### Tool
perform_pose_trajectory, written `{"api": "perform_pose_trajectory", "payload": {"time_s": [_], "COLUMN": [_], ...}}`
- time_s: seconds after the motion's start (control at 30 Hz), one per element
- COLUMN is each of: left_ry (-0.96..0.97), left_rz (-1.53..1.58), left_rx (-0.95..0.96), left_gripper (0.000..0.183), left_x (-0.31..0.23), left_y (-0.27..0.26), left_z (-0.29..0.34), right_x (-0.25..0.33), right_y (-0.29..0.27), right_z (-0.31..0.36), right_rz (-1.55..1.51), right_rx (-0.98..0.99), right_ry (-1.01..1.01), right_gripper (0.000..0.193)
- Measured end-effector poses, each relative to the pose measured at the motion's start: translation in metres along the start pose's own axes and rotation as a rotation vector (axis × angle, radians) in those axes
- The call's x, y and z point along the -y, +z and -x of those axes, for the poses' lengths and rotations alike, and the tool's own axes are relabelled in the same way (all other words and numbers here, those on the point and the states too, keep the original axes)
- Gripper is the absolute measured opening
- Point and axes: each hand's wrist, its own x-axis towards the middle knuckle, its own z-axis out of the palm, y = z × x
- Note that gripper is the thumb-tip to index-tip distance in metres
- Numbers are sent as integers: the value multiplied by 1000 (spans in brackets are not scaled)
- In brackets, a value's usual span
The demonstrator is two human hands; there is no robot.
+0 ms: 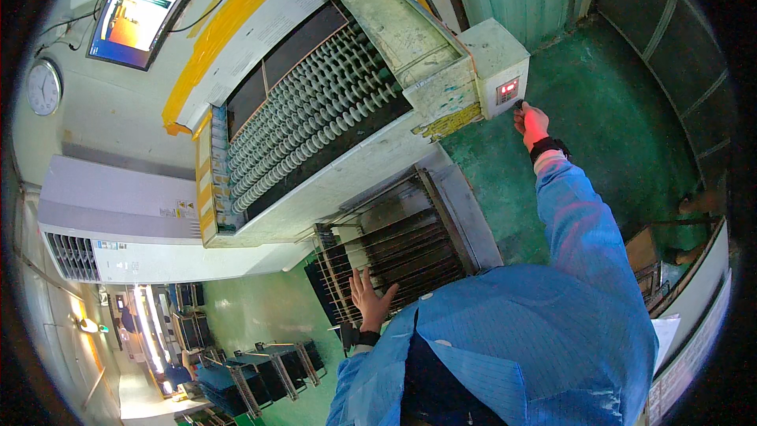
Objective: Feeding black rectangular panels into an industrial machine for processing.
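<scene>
My right arm, in a blue sleeve, reaches out to the control box [494, 63] at the end of a roller conveyor machine. The fingers of my right hand [534, 124] are closed around a small black knob [519, 104] on the box's lower corner. Beside the knob, a panel [508, 91] shows lit red digits. My left hand [369, 300] is open with its fingers spread, at the edge of a slotted metal rack [422, 248] below the machine. Whether it rests on the rack's bars or hovers just over them I cannot tell.
Rows of pale disc rollers [315, 106] fill the machine's bed. A white air conditioner [118, 213] stands to the left, under a wall clock [44, 87] and a screen [150, 8]. Several dark racks [260, 375] stand on the green floor, lower left. A cart [670, 268] is at the right.
</scene>
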Motion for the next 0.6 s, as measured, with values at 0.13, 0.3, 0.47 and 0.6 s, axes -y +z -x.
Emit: {"api": "perform_pose_trajectory", "payload": {"time_s": [0.13, 0.3, 0.47, 0.6], "left_ry": [0, -11, -5, 8], "left_rz": [-3, -6, -4, -2], "left_rx": [5, 6, 6, -10], "left_gripper": [100, 100, 100, 100], "left_x": [-1, -1, 3, 4], "left_y": [-1, -1, 2, 3], "left_z": [0, 1, 0, 1], "right_x": [0, -2, -1, 0], "right_y": [2, 0, -2, 0], "right_z": [1, -3, -1, 0], "right_rz": [25, 14, -33, 0], "right_rx": [-42, -13, 16, -17], "right_ry": [5, 11, 18, 19], "right_gripper": [20, 19, 18, 18]}}
